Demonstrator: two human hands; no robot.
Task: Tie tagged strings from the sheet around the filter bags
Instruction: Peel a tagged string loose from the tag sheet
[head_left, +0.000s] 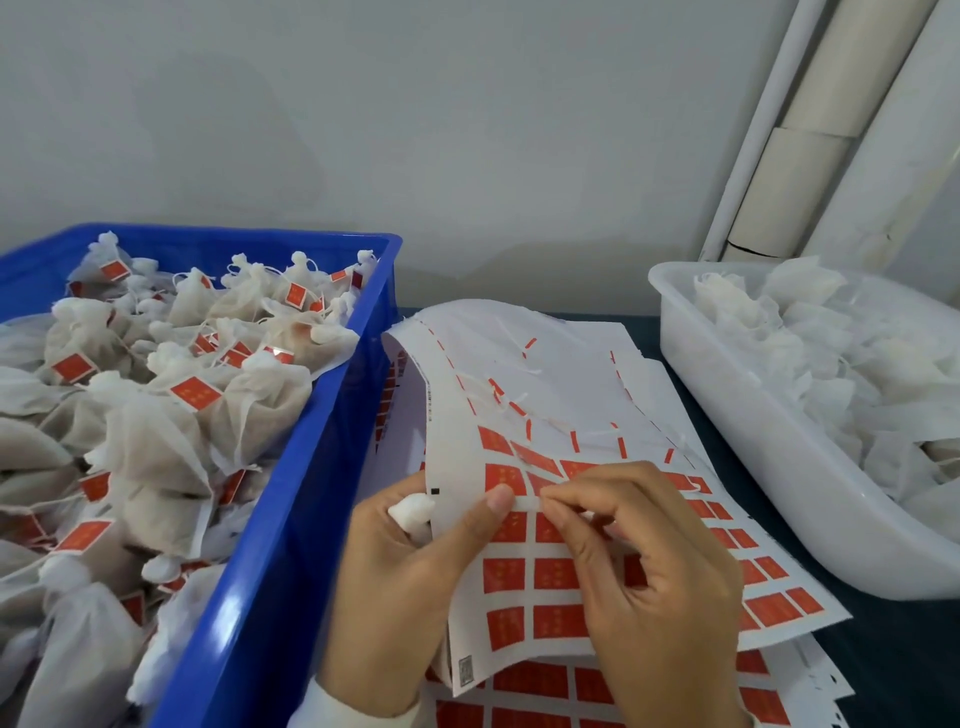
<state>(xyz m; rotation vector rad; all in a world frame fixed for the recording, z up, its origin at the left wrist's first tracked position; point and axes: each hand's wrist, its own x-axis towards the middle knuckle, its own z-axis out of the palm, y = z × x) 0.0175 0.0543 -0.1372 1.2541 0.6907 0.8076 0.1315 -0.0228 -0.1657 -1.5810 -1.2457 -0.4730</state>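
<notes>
Flanking the sheet (519, 571) of red tags, a blue crate (291, 519) just to its left is heaped with tied filter bags (156, 415) carrying red tags, and a white tub (727, 415) to its right holds loose white untied bags (831, 364). More tag sheets (649, 691) are stacked under the sheet on the dark surface (893, 639), filling nearly all the room between crate and tub. The sheet is white, with rows of red rectangular tags on its lower part and short white string ends scattered across its bare upper part; its far end curls up. The left hand (410, 587) holds the sheet's left edge, its thumb on top, the grip also clamped on a white filter bag (413, 512) behind that edge. The right hand (639, 561) lies over the sheet's middle, its grip pinched together on a tagged string (527, 503) beside the left thumb. Pale pipes (800, 156) rise behind the tub.
</notes>
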